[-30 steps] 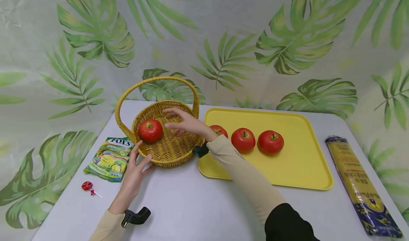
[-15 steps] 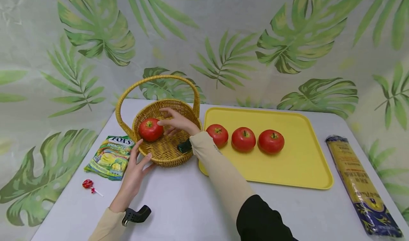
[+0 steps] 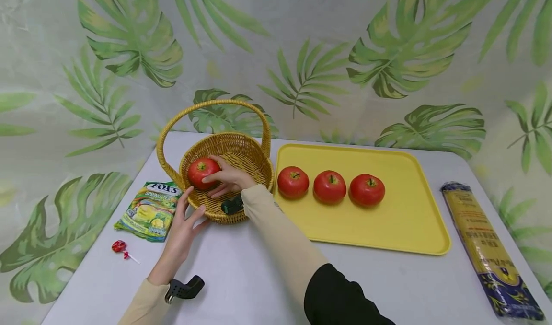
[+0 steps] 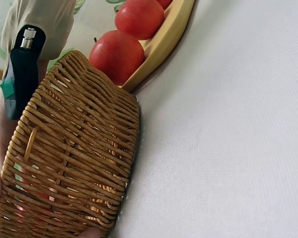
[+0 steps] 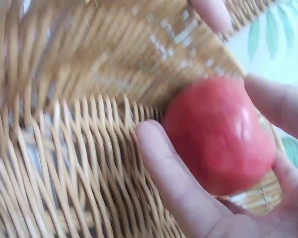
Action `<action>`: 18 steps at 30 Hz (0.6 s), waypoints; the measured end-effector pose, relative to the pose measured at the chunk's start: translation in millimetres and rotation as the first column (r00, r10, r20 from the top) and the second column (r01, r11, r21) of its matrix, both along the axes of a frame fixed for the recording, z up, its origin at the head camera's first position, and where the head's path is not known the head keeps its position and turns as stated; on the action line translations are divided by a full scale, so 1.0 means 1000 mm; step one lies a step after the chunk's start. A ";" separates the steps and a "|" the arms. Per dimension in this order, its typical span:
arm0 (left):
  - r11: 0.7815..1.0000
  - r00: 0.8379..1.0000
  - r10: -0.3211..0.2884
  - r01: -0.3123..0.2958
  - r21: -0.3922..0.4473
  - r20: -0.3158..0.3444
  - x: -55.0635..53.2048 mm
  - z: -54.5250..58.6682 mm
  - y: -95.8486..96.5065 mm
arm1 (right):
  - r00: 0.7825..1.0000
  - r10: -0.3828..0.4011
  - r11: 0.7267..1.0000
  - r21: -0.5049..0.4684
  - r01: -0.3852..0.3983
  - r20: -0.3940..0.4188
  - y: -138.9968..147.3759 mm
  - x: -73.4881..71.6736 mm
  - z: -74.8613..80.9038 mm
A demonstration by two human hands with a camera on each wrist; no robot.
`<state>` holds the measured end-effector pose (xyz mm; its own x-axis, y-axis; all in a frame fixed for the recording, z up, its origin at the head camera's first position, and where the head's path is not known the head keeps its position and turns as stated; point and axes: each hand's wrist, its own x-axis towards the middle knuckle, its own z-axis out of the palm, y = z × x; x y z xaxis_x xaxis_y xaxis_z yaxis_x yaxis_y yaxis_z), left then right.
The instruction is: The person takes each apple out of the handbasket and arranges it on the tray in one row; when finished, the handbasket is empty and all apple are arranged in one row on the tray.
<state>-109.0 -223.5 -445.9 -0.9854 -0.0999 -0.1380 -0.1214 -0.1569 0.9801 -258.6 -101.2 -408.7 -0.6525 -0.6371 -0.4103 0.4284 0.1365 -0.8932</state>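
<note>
A wicker basket with a tall arched handle stands at the back left of the table. In it, against the left wall, sits a red apple. My right hand reaches into the basket, thumb and fingers spread around that apple; the right wrist view shows the apple between them, fingertips right at its skin. My left hand touches the basket's front left side, with fingertips at the rim. Only the fingertips of that hand show at the edge of the left wrist view, against the woven wall.
A yellow tray to the right of the basket carries three red apples in a row. Left of the basket lie a candy bag and a red lollipop. A long pasta packet lies at the far right.
My right hand has moved left and slightly down inside the basket, from beside the apple to around it. The left hand stays at the basket's side.
</note>
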 end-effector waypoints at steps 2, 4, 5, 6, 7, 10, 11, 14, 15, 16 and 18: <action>1.000 1.000 0.001 -0.001 0.007 0.003 0.000 0.000 0.000 | 0.999 -0.022 0.999 -0.033 0.023 0.043 -0.004 0.002 0.000; 1.000 1.000 0.002 -0.002 0.015 0.006 0.000 0.001 0.000 | 0.997 -0.050 0.997 -0.057 0.053 0.066 -0.007 0.004 0.001; 1.000 1.000 0.002 -0.002 0.019 0.005 0.000 0.001 0.000 | 0.995 -0.064 0.995 -0.071 0.070 0.078 -0.008 0.005 0.001; 1.000 1.000 0.004 -0.004 0.021 0.007 0.000 0.001 0.000 | 0.993 -0.080 0.993 -0.081 0.087 0.084 -0.009 0.005 0.001; 1.000 1.000 0.004 -0.004 0.020 0.008 -0.001 0.001 0.000 | 0.991 -0.096 0.990 -0.092 0.105 0.091 -0.009 0.005 0.000; 1.000 1.000 0.005 -0.005 0.018 0.004 -0.001 0.000 0.001 | 0.985 -0.143 0.983 -0.102 0.152 0.097 -0.010 0.006 0.000; 1.000 1.000 0.005 -0.005 0.017 0.002 -0.001 0.000 0.001 | 0.984 -0.153 0.981 -0.102 0.162 0.094 -0.009 0.005 -0.001; 1.000 1.000 0.006 -0.006 0.012 -0.004 -0.001 0.000 0.001 | 0.984 -0.163 0.982 -0.085 0.169 0.069 -0.006 0.002 -0.001; 1.000 1.000 0.008 -0.008 0.011 -0.007 -0.001 -0.001 0.001 | 0.985 -0.160 0.983 -0.078 0.164 0.057 -0.005 0.001 -0.001; 1.000 1.000 0.011 -0.011 0.010 -0.007 -0.001 -0.001 0.001 | 0.987 -0.153 0.985 -0.068 0.156 0.042 -0.003 -0.001 0.000; 1.000 1.000 0.012 -0.012 0.002 -0.007 0.000 -0.001 0.000 | 0.991 -0.136 0.989 -0.052 0.136 0.011 0.002 -0.003 0.002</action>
